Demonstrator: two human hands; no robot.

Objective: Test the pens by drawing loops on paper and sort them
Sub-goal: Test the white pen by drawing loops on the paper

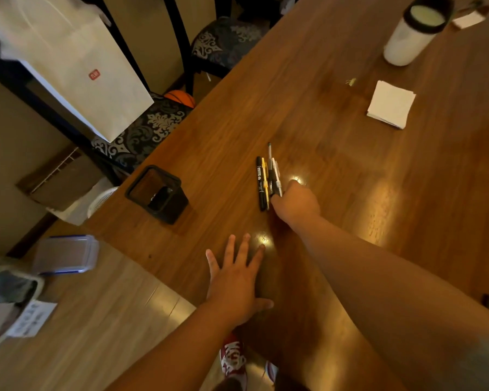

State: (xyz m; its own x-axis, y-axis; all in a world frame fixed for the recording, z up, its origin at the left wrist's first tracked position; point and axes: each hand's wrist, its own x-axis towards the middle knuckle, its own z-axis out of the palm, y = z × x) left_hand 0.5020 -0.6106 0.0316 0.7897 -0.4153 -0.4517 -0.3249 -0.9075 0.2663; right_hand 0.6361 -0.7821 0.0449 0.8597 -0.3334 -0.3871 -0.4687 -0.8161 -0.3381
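Gripping pens (270, 179) — right hand (295, 203), seemingly; left hand (237, 280) splayed flat; mesh holder (157, 193) well left.

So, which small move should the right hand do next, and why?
Probably close the right hand on one pen from the pens and carry it toward the paper. The hand is at their near ends, and the paper lies apart with no loops visible.
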